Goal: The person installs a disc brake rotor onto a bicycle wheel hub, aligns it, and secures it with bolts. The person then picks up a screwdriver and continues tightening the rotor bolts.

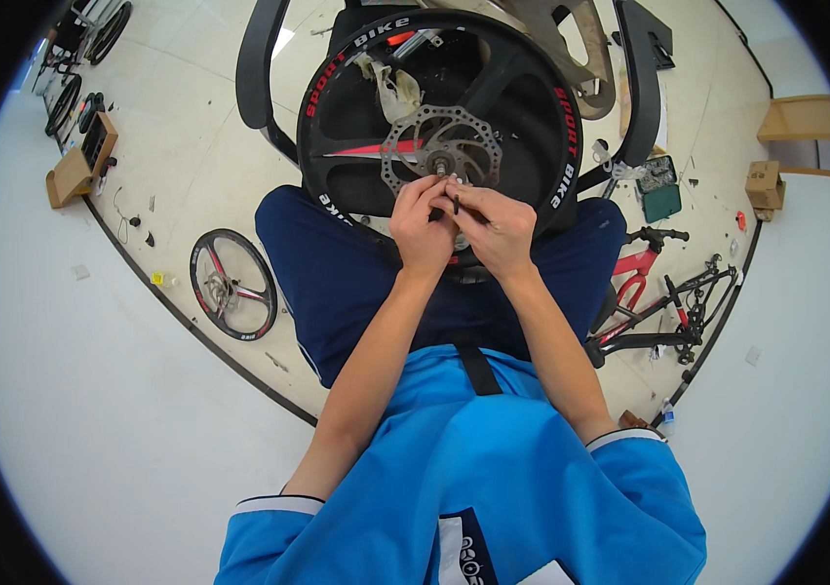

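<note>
A black bicycle wheel [502, 83] with broad spokes and red and white lettering rests on a black chair seat in front of my knees. A metal disc brake rotor [405, 132] is fixed at its hub, and a threaded axle [441, 168] sticks up from the centre. My left hand [422, 222] and my right hand [499, 224] meet just on the near side of the axle, fingertips pinched together. A small dark piece [456, 205] shows at the right fingers; its kind is too small to tell. What the left fingers grip is hidden.
Crumpled plastic wrap [397, 96] lies on the wheel. Curved chair armrests [257, 68] rise around it. A second wheel [232, 284] lies on the floor at left. To the right are a red and black bike frame [644, 312], an opened green tool case [660, 190] and a cardboard box [764, 185].
</note>
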A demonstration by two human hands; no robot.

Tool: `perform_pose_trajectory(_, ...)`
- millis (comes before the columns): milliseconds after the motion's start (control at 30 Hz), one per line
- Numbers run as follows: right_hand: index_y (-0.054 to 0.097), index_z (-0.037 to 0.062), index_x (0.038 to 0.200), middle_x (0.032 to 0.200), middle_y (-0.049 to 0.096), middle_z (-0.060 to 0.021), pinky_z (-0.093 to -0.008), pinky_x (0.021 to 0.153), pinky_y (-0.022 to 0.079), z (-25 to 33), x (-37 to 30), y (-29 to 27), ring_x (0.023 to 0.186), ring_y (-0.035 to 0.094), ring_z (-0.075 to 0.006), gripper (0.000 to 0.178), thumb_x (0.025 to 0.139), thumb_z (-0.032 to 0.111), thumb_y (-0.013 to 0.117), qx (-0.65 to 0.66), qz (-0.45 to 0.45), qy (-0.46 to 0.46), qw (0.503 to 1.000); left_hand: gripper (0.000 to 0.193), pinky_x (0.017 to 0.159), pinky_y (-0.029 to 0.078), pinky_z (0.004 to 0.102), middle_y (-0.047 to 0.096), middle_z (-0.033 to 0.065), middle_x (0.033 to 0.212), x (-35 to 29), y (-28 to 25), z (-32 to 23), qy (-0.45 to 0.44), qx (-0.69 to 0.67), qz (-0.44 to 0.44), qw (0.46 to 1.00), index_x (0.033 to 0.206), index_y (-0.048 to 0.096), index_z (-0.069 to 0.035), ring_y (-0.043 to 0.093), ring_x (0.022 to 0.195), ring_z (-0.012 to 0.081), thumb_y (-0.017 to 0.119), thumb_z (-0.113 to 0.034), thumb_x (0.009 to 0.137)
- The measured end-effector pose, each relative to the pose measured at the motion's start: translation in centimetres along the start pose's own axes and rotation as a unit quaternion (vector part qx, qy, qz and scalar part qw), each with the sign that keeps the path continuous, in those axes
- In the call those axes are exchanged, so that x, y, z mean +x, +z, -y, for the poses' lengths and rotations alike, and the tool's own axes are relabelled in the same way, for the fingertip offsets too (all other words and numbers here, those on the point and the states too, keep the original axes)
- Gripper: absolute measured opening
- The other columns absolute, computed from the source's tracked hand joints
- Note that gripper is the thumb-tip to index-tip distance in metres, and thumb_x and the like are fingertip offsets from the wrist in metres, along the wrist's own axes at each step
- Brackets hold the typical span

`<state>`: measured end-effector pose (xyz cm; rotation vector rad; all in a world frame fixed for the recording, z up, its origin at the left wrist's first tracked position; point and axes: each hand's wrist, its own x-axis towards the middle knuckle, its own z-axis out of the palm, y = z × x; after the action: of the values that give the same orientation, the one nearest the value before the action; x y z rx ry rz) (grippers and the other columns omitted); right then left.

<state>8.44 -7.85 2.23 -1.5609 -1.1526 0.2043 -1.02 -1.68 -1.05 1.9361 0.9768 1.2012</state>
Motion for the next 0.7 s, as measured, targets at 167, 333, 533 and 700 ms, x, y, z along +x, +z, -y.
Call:
perform_pose_trajectory(167,0.074,0.0024,0.095,0.089,0.074,-0.0115,-0.033,0.069,0.057,0.8,0.2,0.4,0.078,0.072,-0.0259,0.021,0.074,0.0,0.076,-0.025,0.004,-0.016,1.0,0.021,0.071,0.054,0.0363,0.072,0.0095,0.089,0.7,-0.4,0.0,0.014,-0.017,0.028,0.999,0.092,0.073,-0.001,0.066,0.08,0.0289,0.076,0.001,0.072)
perform_pose_trajectory(333,0.073,0.0021,0.098,0.093,0.073,-0.0107,-0.0357,0.078,0.054,1.3,0.3,-0.3,0.085,0.069,-0.0269,0.021,0.077,0.001,0.074,-0.071,0.018,-0.074,0.995,0.024,0.07,0.053,0.0357,0.073,0.0093,0.09,0.7,-0.9,-0.1,-0.017,-0.016,0.057,0.998,0.096,0.074,-0.001,0.066,0.08,0.0278,0.075,0.0,0.072)
perform_pose_trajectory(533,0.069,-0.0029,0.107,0.085,0.065,-0.0113,-0.0283,0.067,0.051,2.3,3.6,-4.7,0.075,0.066,-0.0202,0.016,0.092,-0.001,0.065,0.01,0.13,0.093,0.987,0.03,0.066,0.05,0.0271,0.072,0.0091,0.096,-0.2,-2.6,-1.5,-0.056,-0.042,0.085,0.994,0.106,0.074,-0.001,0.064,0.076,0.0173,0.079,-0.002,0.076)
perform_pose_trajectory(700,0.07,0.0026,0.109,0.086,0.06,-0.0121,-0.0365,0.066,0.05,-0.8,3.9,-6.2,0.076,0.063,-0.0312,0.017,0.094,0.008,0.065,-0.103,0.284,0.032,0.953,0.029,0.066,0.051,0.0259,0.072,0.0099,0.096,0.4,-2.4,-1.6,-0.053,-0.052,0.083,0.994,0.108,0.073,0.0,0.064,0.076,0.0138,0.079,-0.001,0.079)
